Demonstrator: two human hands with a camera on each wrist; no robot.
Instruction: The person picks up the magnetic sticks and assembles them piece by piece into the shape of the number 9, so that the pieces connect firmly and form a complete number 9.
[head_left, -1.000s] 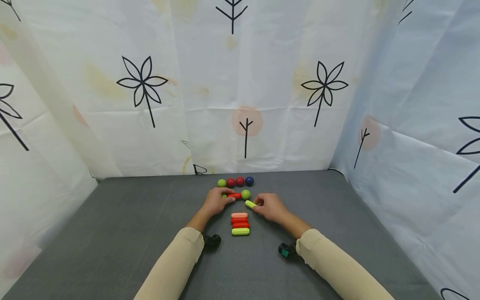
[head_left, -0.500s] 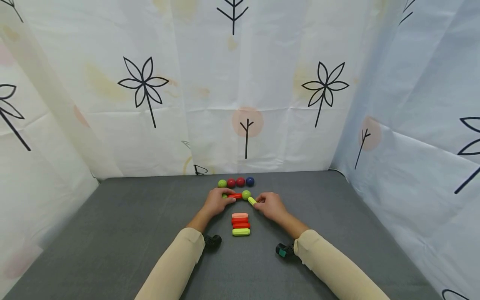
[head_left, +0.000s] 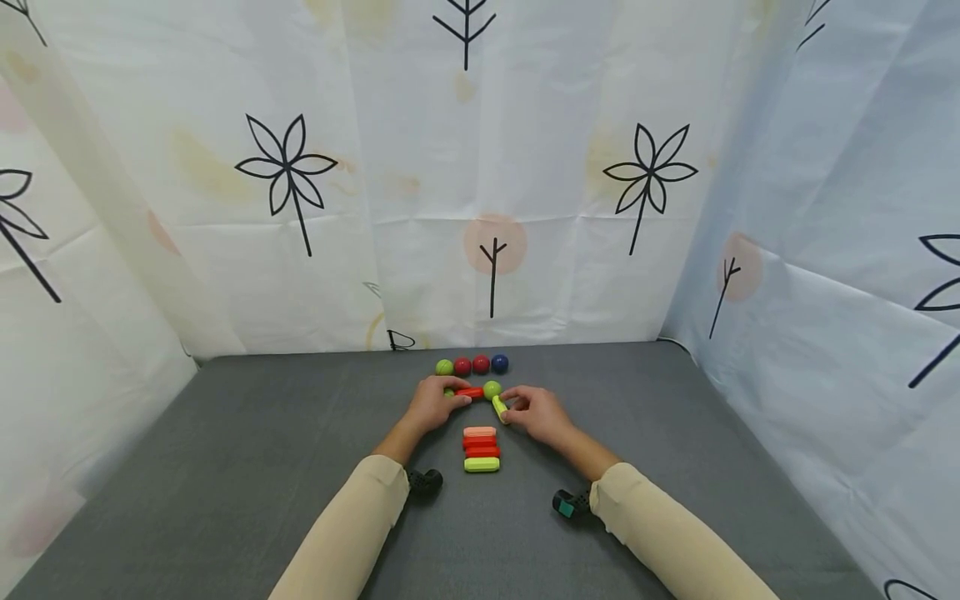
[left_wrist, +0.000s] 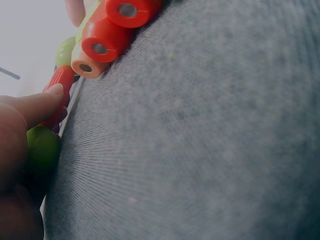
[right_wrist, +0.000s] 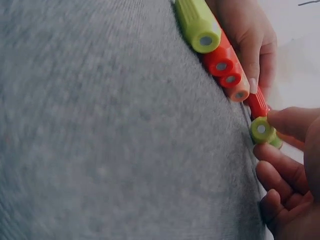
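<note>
My left hand [head_left: 435, 403] holds a red magnetic stick [head_left: 471, 392], its thumb lying along the stick in the left wrist view. A green ball [left_wrist: 43, 150] sits at the stick's near end, partly covered by that hand. At the other end is a second green ball [head_left: 492, 389]. From this ball a yellow-green magnetic stick [head_left: 500, 409] slants toward the person, apparently touching it. My right hand [head_left: 542, 413] pinches this stick between thumb and forefinger; its round metal-tipped end [right_wrist: 261, 129] faces the right wrist camera.
Behind the hands stand a green ball [head_left: 444, 367], two red balls [head_left: 471, 365] and a blue ball [head_left: 499, 363] in a row. Nearer lie a pink stick [head_left: 480, 432], two red sticks [head_left: 481, 447] and a yellow-green stick [head_left: 482, 465] side by side on the grey table [head_left: 225, 467].
My right hand has swung the yellow-green stick from pointing up-left, apart from the ball, to a steeper slant against the right green ball. The left hand has stayed in place.
</note>
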